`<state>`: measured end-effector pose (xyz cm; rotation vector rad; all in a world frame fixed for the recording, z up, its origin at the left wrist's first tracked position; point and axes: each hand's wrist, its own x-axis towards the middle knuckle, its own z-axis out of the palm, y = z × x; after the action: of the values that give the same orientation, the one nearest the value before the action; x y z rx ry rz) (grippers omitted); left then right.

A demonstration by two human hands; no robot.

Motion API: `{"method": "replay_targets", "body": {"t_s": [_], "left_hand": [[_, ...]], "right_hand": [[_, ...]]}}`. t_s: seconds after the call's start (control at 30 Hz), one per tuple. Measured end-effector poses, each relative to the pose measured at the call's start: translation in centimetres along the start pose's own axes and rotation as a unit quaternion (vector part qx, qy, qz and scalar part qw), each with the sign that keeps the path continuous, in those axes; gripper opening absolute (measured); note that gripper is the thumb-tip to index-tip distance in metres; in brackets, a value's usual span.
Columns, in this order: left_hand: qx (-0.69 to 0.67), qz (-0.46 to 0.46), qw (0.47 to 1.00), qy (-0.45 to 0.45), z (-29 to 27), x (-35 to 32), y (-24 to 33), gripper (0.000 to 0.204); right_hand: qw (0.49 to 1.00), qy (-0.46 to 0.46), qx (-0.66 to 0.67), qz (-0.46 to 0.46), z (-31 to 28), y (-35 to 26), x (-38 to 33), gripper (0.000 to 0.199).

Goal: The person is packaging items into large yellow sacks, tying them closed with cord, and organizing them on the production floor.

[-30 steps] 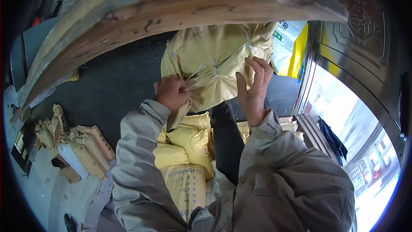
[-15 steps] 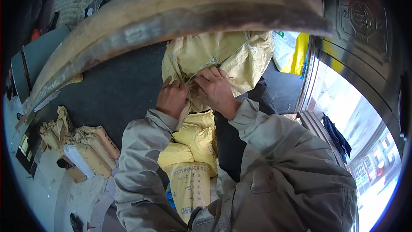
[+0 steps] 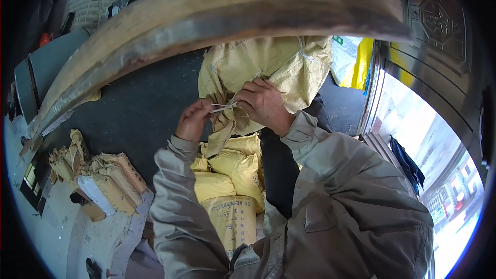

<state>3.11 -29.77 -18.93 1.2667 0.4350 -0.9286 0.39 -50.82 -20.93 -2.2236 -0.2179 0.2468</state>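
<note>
A large tan paper sack (image 3: pixel 243 62) lies in front of me, its gathered neck pointing toward me. White string (image 3: pixel 223 107) is wrapped around that neck. My left hand (image 3: pixel 194 119) pinches an end of the string, left of the neck. Against the neck, my right hand (image 3: pixel 263 102) is closed, with its fingers curled on the string where it meets the sack. The bunched mouth of the sack (image 3: pixel 222 137) hangs below the string. Part of the sack's far side is hidden behind a curved wooden board.
The curved wooden board (image 3: pixel 232 15) spans the top of the view. Yellow packages (image 3: pixel 232 170) stand below my hands, by a printed tan bag (image 3: pixel 232 222). Brown paper packages (image 3: pixel 111 175) sit at left. A dark metal door (image 3: pixel 434 31) is at right.
My left hand has moved left and slightly down, away from the sack's neck, drawing out the string. My right hand has shifted slightly right and stays at the neck.
</note>
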Motion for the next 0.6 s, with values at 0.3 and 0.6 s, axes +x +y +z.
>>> {"method": "replay_targets", "body": {"t_s": [0.3, 0.6], "left_hand": [[-0.376, 0.163, 0.912, 0.0, 1.7, 0.6, -4.1, 0.015], [-0.514, 0.131, 0.846, 0.057, -4.5, -0.5, -10.1, 0.012]], "right_hand": [[0.997, -0.037, -0.059, -0.018, 0.7, -1.5, -0.8, 0.01], [0.988, -0.084, -0.119, -0.05, 1.6, -0.4, 0.3, 0.008]]}}
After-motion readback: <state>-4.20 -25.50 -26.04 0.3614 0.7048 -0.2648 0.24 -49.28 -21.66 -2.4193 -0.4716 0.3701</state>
